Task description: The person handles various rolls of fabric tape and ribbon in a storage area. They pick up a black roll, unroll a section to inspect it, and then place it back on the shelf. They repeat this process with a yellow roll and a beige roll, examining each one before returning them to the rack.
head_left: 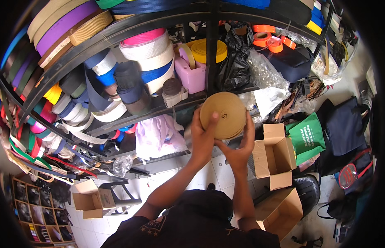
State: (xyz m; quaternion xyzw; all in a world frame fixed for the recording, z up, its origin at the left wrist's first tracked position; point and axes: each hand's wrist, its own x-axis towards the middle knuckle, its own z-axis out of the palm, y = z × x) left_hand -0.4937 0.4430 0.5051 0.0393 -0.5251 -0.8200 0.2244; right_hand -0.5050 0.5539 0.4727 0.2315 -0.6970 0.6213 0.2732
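Note:
Between my two hands I hold a flat, round roll of tan webbing (229, 113), raised in front of the shelf. My left hand (203, 131) grips its left side, with the thumb lying on the flat face. Fingers of my right hand (241, 152) wrap the right and lower edge. Behind the roll, the black metal shelf (163, 105) bears many webbing rolls. Nearest on it are a small dark brown roll (172, 87), a pink tape dispenser (191, 76) and a yellow roll (209, 50). The roll hides part of the lower shelf.
Open cardboard boxes stand to the right (279, 155) and lower left (89, 198), the latter by a step stool (124, 194). A green bag (306, 138) and a dark blue bag (345, 128) lie farther right. Orange tape rolls (269, 39) rest above. White cloth (159, 136) hangs off the lower shelf.

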